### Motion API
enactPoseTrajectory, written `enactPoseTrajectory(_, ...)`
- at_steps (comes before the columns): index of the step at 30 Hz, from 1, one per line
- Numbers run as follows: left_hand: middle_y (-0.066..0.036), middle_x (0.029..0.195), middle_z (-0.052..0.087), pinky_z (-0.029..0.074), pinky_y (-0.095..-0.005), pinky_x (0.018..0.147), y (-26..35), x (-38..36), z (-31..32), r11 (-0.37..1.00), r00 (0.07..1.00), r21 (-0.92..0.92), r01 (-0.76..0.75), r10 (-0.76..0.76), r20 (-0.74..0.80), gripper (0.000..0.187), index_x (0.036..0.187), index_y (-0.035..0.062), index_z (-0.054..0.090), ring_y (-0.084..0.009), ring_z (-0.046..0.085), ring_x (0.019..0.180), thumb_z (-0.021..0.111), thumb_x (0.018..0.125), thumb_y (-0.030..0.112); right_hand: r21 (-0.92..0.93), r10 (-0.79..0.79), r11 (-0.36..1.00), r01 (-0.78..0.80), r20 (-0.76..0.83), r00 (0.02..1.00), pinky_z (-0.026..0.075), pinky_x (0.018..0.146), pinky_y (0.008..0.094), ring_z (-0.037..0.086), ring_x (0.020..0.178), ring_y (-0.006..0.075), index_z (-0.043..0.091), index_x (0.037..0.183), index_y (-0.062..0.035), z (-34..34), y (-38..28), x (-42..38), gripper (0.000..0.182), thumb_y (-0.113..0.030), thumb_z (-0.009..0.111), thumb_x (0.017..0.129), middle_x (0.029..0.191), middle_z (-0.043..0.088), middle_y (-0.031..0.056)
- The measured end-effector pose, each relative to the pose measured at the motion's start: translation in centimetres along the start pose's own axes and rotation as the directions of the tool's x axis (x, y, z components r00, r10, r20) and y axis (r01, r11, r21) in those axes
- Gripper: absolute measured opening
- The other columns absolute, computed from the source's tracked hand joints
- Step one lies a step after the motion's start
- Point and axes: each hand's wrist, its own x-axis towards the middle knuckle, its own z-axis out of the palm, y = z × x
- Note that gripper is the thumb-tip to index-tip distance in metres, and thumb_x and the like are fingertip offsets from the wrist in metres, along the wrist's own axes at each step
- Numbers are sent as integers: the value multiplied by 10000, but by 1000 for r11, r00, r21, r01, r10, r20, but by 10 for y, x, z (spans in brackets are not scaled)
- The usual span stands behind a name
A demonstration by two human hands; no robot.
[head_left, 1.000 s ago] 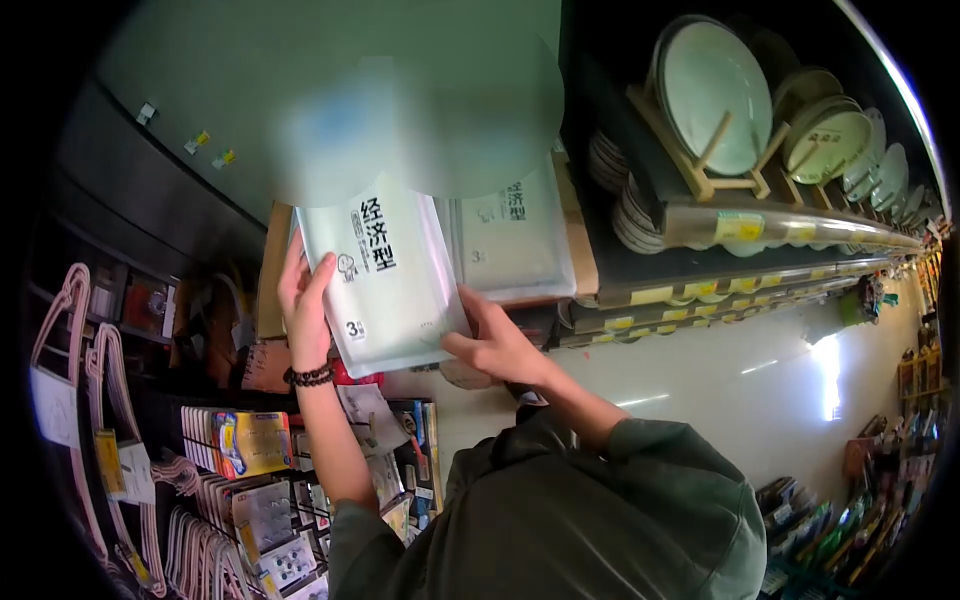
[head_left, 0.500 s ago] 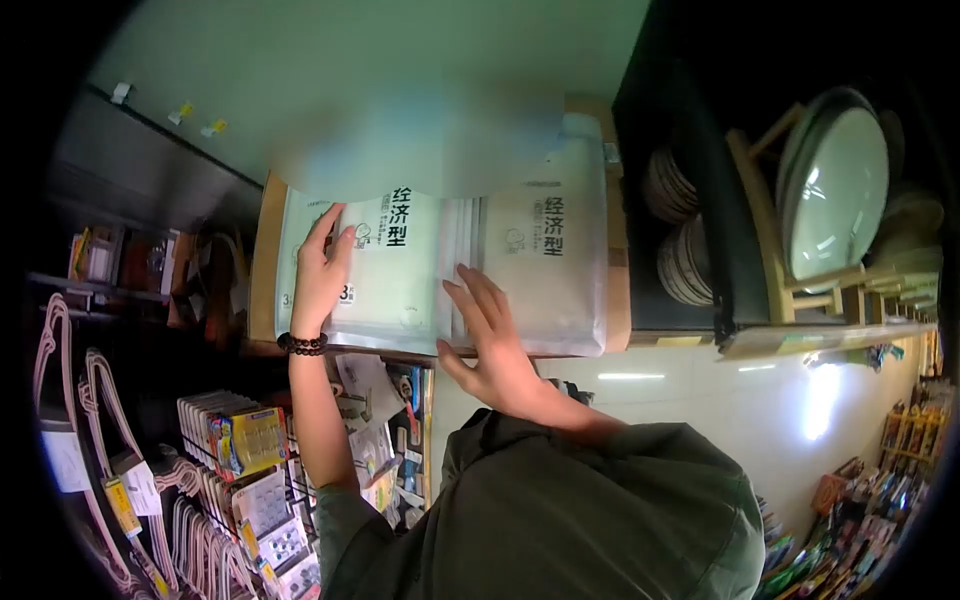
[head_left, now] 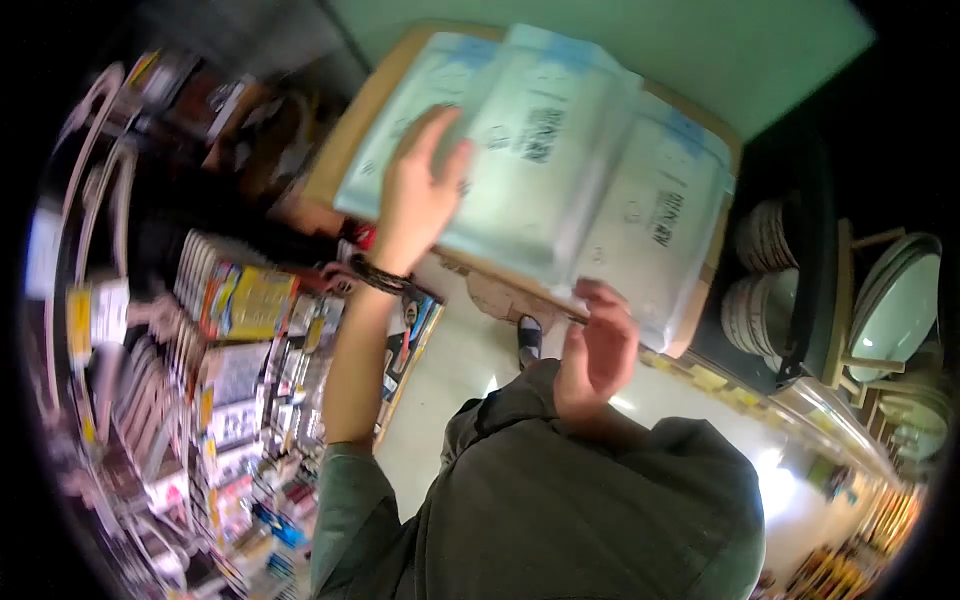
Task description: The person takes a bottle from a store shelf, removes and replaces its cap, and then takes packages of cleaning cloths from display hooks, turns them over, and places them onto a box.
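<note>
White and pale green packages with dark printed characters lie side by side on a cardboard box (head_left: 328, 172). The middle package (head_left: 530, 150) overlaps the left one (head_left: 385, 140), and another package (head_left: 650, 220) lies at the right. My left hand (head_left: 418, 195), with a dark beaded bracelet at the wrist, rests at the left and middle packages, thumb and fingers apart. My right hand (head_left: 600, 355) is near the front edge of the right package, palm turned up, fingers bent and blurred. Whether it touches the package cannot be made out.
Stacked bowls (head_left: 765, 310) and large plates (head_left: 895, 305) in wooden racks stand on the right shelf. Hangers (head_left: 145, 400) and hanging packaged goods (head_left: 250, 303) fill the left side. A foot (head_left: 530, 340) shows on the pale floor (head_left: 470, 340).
The view has tilted, and the box with its packages appears turned clockwise. My right hand has come off the packages toward the front edge and turned palm up. The packages now show in full.
</note>
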Motion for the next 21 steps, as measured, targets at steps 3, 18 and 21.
enactPoseTrajectory(3, -215, 1282, 617, 443, -427, 1032, 34, -69, -47, 997, 990, 6, -71, 72, -122, 302, 1225, 2, 629, -380, 574, 1213, 647, 940, 98, 191, 75, 976, -108, 172, 982, 505, 801, 359, 633, 839, 247, 594, 1018, 73, 25, -18, -30, 255, 185, 414, 876, 897, 671, 177)
enactPoseTrajectory(18, -152, 1045, 734, 554, -350, 838, 129, -588, -169, 516, 300, -334, 789, -798, -524, 266, 1200, 19, 650, -282, 716, 969, 629, 936, 45, -152, 112, 956, -251, 980, -166, 496, 937, 310, 667, 1059, 202, 627, 1192, 31, 111, -62, -307, 288, -30, 635, 911, 1138, 701, 137)
enactPoseTrajectory(21, -144, 1028, 743, 562, -353, 821, 157, -637, -187, 452, 117, -379, 808, -752, -648, 260, 1203, 25, 654, -275, 724, 965, 623, 947, 60, -528, 281, 683, -505, 827, -486, 498, 947, 314, 669, 1074, 204, 660, 1172, 11, 128, -86, -358, 248, -48, 612, 936, 1167, 709, 122)
